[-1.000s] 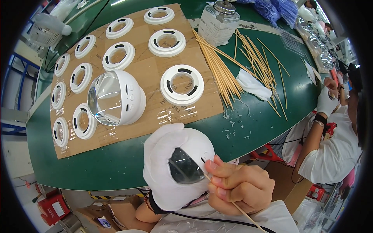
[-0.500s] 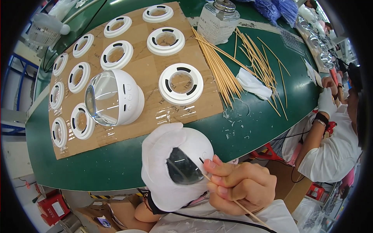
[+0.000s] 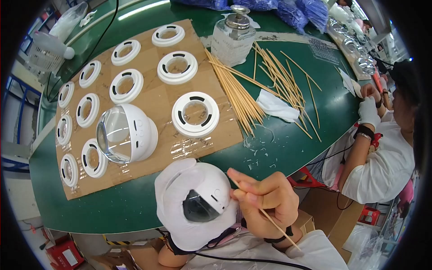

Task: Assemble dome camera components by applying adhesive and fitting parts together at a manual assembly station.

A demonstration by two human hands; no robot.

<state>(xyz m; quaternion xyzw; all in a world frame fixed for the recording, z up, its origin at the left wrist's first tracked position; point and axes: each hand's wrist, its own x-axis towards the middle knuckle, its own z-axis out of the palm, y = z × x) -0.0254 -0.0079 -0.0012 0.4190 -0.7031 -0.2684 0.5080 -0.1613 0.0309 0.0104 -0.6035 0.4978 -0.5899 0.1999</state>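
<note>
Shifted off the dark window (image 3: 198,206), a wooden stick (image 3: 275,226) is pinched in the right hand (image 3: 270,198) beside a white domed device (image 3: 204,182) — clasped in the gloved left hand (image 3: 173,220) before a green worktable (image 3: 117,202). White rings (image 3: 195,131) line its cardboard (image 3: 153,98) — a co-worker (image 3: 382,171) at right.

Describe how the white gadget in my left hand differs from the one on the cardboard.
Place: the held gadget is in your gloved left hand; the resting gadget sits on the cardboard.
Window: the held gadget's looks dark; the resting gadget's looks clear.
Cover: the glove hides part of the held gadget; no hand covers the resting gadget.
Shared: both have rounded white bodies and glossy windows.
</note>
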